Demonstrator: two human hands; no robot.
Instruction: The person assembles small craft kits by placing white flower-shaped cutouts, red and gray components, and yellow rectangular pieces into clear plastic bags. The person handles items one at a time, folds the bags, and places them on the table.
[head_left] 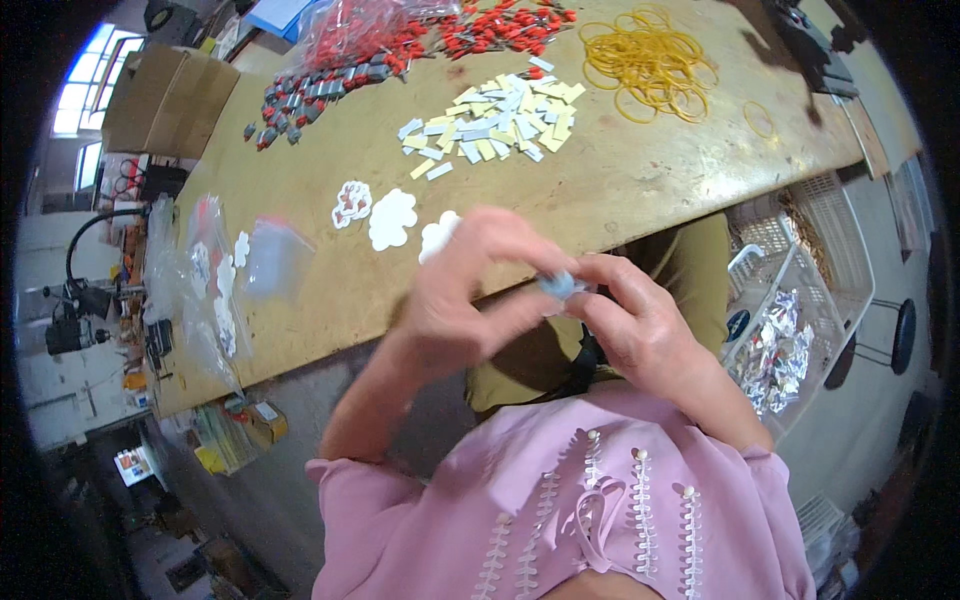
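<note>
In front of my lap, near the table's front edge, my two hands meet over a small bluish-grey thing (557, 285) with a clear or whitish part. My left hand (458, 285), slightly blurred, curves thumb and forefinger in a ring that closes on it. The fingertips of my right hand (635, 312) pinch its right side. Its exact kind is too small and too covered to tell. A white flower-shaped card (438, 236) lies partly hidden behind my left hand. Beside it are another flower-shaped card (393, 220) and a cluster of white cut-out shapes (351, 204).
On the wooden table (330, 290) lie yellow and white slips (490, 120), yellow rubber bands (650, 62), red-and-grey parts (325, 92) and plastic bags (275, 258). A cardboard box (165, 100) stands far left. At right, a white basket (850, 250) holds silvery packets (775, 350).
</note>
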